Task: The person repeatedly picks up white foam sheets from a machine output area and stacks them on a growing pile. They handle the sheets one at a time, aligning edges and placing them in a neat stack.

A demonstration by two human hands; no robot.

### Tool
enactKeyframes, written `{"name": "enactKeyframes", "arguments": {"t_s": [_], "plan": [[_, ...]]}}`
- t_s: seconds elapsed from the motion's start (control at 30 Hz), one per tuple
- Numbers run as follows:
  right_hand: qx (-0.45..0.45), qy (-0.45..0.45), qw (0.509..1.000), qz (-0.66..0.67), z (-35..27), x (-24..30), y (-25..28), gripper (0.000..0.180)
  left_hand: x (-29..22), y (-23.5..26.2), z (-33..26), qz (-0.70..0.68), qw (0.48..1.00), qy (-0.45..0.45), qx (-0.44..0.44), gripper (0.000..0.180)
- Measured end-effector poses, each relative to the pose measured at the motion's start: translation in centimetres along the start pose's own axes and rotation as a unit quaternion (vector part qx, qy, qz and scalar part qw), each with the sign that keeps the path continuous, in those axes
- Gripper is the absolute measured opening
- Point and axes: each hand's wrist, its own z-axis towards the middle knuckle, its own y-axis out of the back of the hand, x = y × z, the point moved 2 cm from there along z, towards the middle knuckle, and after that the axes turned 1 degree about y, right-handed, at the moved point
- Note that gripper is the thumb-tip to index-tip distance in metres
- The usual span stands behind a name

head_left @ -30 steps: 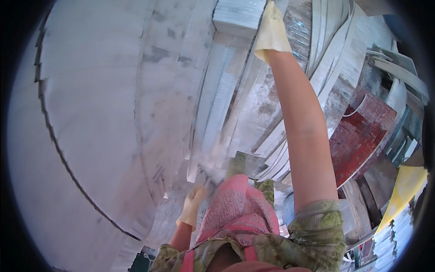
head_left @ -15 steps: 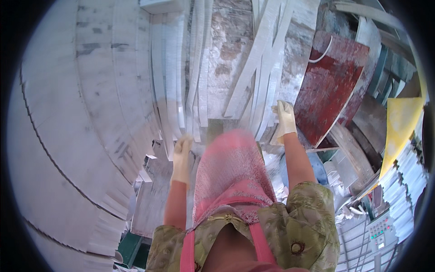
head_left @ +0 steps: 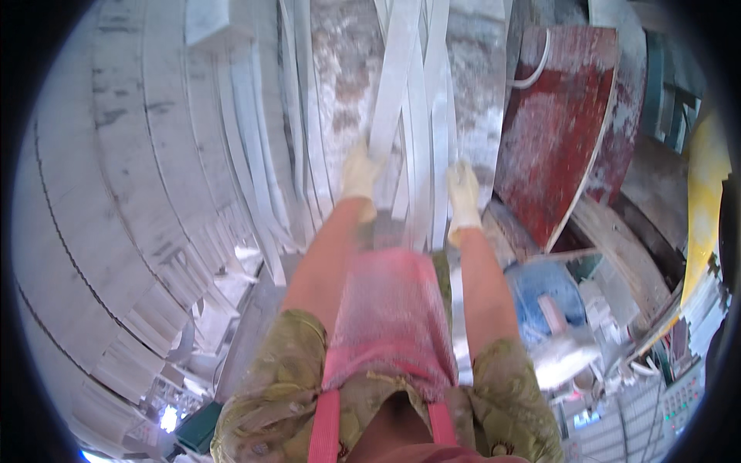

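Note:
Long white strips (head_left: 417,154) lie side by side and partly crossed on a worn, white-stained board (head_left: 475,100) in front of me. My left hand (head_left: 360,176), in a cream glove, is at the lower end of a slanting strip (head_left: 392,81). Motion smears its fingers, so its grip cannot be made out. At the right edge of the strips is my right hand (head_left: 463,193), gloved alike, with its fingers curled in. Whatever those fingers hold, if anything, is hidden. A pink apron (head_left: 390,316) hangs below, between my forearms.
Large stacks of white boards (head_left: 123,177) fill the left side, with a white block (head_left: 219,27) on top. To the right leans a red-stained panel (head_left: 559,131). Beyond it are a blue container (head_left: 544,297), a yellow sheet (head_left: 704,201) and a button panel (head_left: 682,405).
My left hand has moved up and right to the slanting strip. My right hand has shifted slightly left, its fingers now curled. The view has shifted, with the strips appearing farther left.

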Motion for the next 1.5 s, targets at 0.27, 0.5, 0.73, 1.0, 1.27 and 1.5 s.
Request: {"name": "enactKeyframes", "arguments": {"t_s": [0.27, 0.5, 0.73, 1.0, 1.27, 1.5], "plan": [[0.045, -0.006, 0.991, 0.124, -2.3, 1.3, 1.7, 0.044, -1.5, -0.3, -6.2, -0.316, 0.94, 0.1, 0.079, 0.027], [0.126, -0.193, 0.955, 0.185, -5.4, 3.8, 9.2, 0.054, -2.7, -4.6, -11.5, -0.338, 0.919, 0.17, 0.112, 0.021], [0.087, -0.098, 0.986, 0.104, -1.5, -0.8, 9.6, 0.05, -3.6, -7.3, -10.9, -0.128, 0.987, 0.018, 0.096, 0.026], [-0.032, -0.057, 0.994, 0.087, 7.2, -0.5, 11.7, 0.037, -8.9, 1.5, -2.9, 0.295, 0.934, -0.144, 0.14, 0.04], [-0.02, 0.295, 0.835, -0.465, 20.9, 5.7, 14.4, 0.031, -24.6, 0.8, 13.2, 0.301, 0.73, -0.598, -0.136, 0.049], [0.083, 0.283, 0.669, -0.682, 30.2, 2.6, 9.5, 0.126, -21.9, -4.4, 15.3, 0.351, 0.794, -0.487, -0.093, 0.055]]}}
